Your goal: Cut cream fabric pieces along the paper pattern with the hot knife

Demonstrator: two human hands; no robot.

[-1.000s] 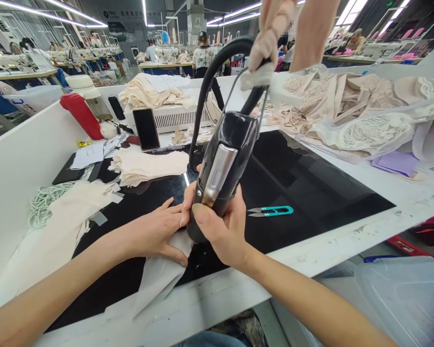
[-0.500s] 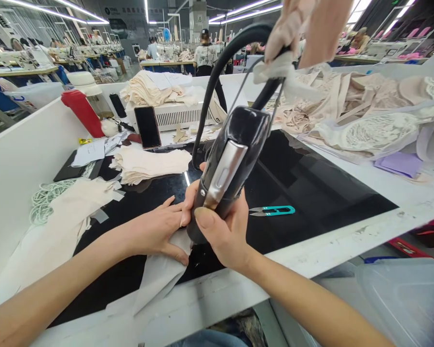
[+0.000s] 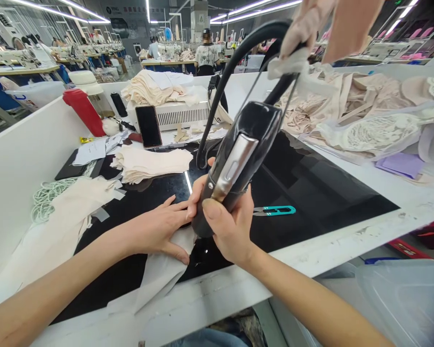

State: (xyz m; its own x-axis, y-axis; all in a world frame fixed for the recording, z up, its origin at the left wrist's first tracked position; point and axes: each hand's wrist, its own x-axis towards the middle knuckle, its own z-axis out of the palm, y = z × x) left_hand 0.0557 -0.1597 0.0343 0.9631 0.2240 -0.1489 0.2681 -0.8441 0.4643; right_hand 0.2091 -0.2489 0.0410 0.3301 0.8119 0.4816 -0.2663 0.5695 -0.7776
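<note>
My right hand (image 3: 227, 226) is wrapped round a black handheld power tool (image 3: 253, 125) with a silver lever, the thumb lying at the lever's lower end. The tool is tilted, its top leaning right, and a thick black cable (image 3: 220, 91) loops from it. Its working end is hidden by the body and my fingers. My left hand (image 3: 159, 229) lies flat with fingers spread on a thin pale cloth piece (image 3: 162, 274), beside the tool's lower end. The cloth hangs over the table's front edge. Right of the tool lies a pair of teal thread snips (image 3: 280, 210).
Pale cut fabric pieces (image 3: 152, 164) are stacked behind my left hand, with more fabric (image 3: 75, 202) and green cord (image 3: 50, 195) at left. A phone (image 3: 148, 126) leans against a white vented box (image 3: 183, 115). Beige lace garments (image 3: 376, 127) heap at right. Cloth wrapping (image 3: 289, 65) surrounds the upper cable.
My right hand and the tool have shifted a little to the right and slightly up. The cable and its wrapping moved right too. My left hand stays almost in place on the cloth.
</note>
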